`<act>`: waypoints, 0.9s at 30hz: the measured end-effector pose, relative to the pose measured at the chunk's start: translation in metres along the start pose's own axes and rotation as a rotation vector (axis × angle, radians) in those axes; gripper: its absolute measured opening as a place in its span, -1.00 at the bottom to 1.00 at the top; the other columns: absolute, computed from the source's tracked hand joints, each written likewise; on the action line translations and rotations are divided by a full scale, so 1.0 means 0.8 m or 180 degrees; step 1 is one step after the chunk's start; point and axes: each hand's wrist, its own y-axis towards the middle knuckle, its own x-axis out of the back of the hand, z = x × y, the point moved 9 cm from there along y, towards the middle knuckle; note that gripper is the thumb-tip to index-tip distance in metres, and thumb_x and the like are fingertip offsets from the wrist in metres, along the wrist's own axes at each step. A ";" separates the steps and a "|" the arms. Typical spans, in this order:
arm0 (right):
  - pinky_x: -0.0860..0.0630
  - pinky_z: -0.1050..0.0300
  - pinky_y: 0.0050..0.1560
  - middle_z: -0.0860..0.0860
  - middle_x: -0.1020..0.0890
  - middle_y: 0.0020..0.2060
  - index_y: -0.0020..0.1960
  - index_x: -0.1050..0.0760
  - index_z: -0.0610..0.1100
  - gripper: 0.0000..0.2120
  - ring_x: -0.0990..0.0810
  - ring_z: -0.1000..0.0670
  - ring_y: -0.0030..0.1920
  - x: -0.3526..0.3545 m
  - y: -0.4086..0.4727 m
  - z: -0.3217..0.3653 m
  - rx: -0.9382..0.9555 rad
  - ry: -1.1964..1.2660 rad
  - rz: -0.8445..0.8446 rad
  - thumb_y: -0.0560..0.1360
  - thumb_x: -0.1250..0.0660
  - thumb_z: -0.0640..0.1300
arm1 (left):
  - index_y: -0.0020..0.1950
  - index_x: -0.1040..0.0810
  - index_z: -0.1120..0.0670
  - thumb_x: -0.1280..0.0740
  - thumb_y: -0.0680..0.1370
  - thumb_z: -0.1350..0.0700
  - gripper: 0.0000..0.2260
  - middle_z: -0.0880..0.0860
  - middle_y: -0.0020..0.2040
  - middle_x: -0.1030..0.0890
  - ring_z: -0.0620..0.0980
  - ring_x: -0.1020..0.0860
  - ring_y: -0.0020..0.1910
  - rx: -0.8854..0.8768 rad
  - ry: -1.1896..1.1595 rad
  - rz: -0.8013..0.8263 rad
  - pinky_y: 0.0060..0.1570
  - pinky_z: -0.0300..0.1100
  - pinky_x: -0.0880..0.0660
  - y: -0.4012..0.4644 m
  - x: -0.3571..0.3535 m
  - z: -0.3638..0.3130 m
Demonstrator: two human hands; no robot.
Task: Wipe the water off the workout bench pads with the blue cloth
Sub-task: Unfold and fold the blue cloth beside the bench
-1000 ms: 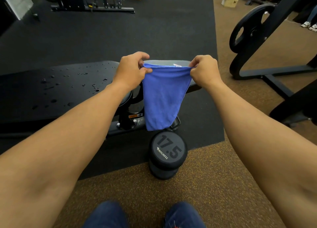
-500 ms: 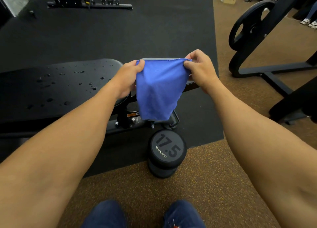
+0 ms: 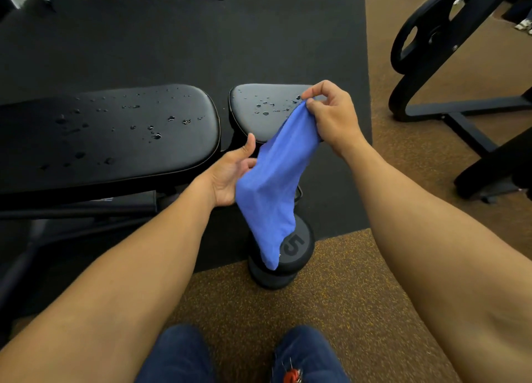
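The blue cloth hangs down in front of the bench, pinched at its top corner by my right hand. My left hand is lower, palm up, with its fingers behind the cloth's left edge and the thumb raised. The long black back pad at the left carries many water drops. The smaller seat pad to its right is also spotted with drops, and the cloth's top corner hangs just over its near right edge.
A black 17.5 dumbbell stands on end on the floor below the cloth. A dark machine frame with a weight plate fills the right side. Black rubber matting lies beyond the bench; my shoes are at the bottom.
My left hand has let go of the cloth's top edge and dropped down beside its middle. The cloth now hangs from my right hand alone. The view has tilted down, showing both pads.
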 end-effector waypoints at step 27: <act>-0.61 -0.21 0.12 -0.31 -0.67 0.10 0.25 -0.56 -0.22 -0.13 -0.69 -0.29 0.09 -0.078 -0.095 -0.114 -0.2319 0.1697 0.1487 0.46 -0.05 0.54 | 0.46 -0.39 0.35 -0.53 0.34 0.21 -0.28 0.31 0.30 -0.48 0.28 -0.48 0.28 -0.0474 -0.0337 0.0383 0.45 0.27 -0.32 0.007 -0.045 -0.029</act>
